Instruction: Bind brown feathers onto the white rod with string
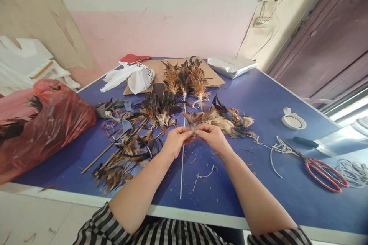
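My left hand (176,141) and my right hand (212,136) meet over the middle of the blue table (258,99). Both pinch a small bunch of brown feathers (193,119) between their fingertips. A thin white stick (182,160) lies under the hands, running toward the table's near edge. A loose heap of brown and black feathers (230,120) lies just beyond my right hand. Tied feather bundles (185,78) rest farther back on a sheet of cardboard (214,76).
A red plastic bag (37,122) of feathers fills the left edge. Feathered sticks (123,157) lie left of my hands. Red-handled scissors (322,168), white string (277,149), a knife (310,143) and a white round lid (293,121) sit at right. A white bag (135,76) sits at the back.
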### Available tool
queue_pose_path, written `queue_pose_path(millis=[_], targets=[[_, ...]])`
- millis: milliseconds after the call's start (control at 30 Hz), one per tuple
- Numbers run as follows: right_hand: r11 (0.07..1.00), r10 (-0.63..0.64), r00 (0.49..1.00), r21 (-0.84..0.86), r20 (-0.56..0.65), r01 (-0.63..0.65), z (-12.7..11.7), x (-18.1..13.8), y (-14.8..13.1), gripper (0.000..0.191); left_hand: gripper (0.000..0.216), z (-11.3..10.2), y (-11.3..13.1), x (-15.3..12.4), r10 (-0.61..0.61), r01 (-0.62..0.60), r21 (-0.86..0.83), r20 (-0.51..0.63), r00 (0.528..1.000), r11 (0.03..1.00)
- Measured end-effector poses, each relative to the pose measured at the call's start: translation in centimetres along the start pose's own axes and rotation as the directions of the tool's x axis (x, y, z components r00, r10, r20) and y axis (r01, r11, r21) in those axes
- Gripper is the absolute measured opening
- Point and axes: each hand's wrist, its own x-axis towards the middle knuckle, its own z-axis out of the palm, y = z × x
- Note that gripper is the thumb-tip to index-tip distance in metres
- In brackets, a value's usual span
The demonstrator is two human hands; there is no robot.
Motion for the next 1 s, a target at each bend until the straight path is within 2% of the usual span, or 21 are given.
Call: queue_pose_path(millis=[200,333,533,767,1000], targets=[[0.998,0.040,0.999,0.039,-0.009,-0.040,-0.08,0.02,-0.08,0.015,0.029,0.20,0.25,-0.27,0.058,-0.058,0.054,0.007,0.998,0.997],[0.993,0.067,0.997,0.103,-0.034,-0.063,0.10,0.09,0.04,0.017,0.028,-0.02,0.05,-0.20,0.010,-0.011,0.032,0.034,0.999,0.999],[0.992,0.072,0.996,0.108,-0.059,-0.065,0.17,0.20,0.42,0.022,0.026,-0.11,-0.20,-0.14,-0.018,0.017,0.015,0.058,0.998,1.000],[0.969,0.139,0.990,0.205,0.018,-0.140,0.13,0.08,0.16,0.022,0.027,-0.17,-0.30,-0.01,-0.005,0.004,0.018,0.065,0.998,1.000],[0.987,0.109,0.994,0.123,-0.012,-0.107,-0.13,0.19,0.41,0.020,0.026,-0.41,-0.43,0.06,-0.071,0.066,0.052,0.120,0.990,0.997]])
